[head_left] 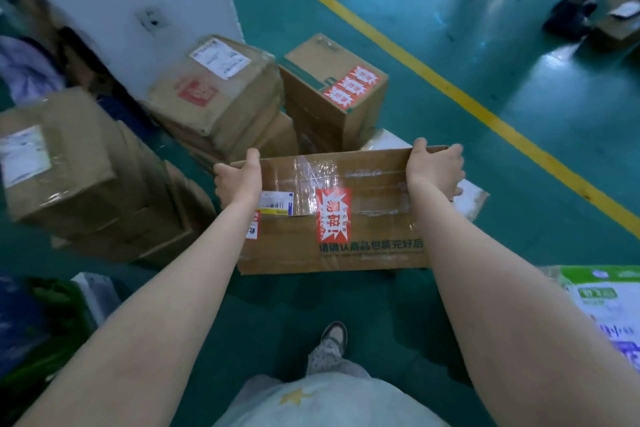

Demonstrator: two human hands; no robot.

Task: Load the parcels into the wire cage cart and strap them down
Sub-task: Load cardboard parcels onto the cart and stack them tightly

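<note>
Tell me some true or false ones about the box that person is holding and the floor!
1. The left hand and the right hand both grip the cardboard box. True.
2. Its big sticker is green. False: it is red.
3. The line on the floor is yellow. True.
4. No other boxes are nearby. False: several stacked boxes stand beyond it.
</note>
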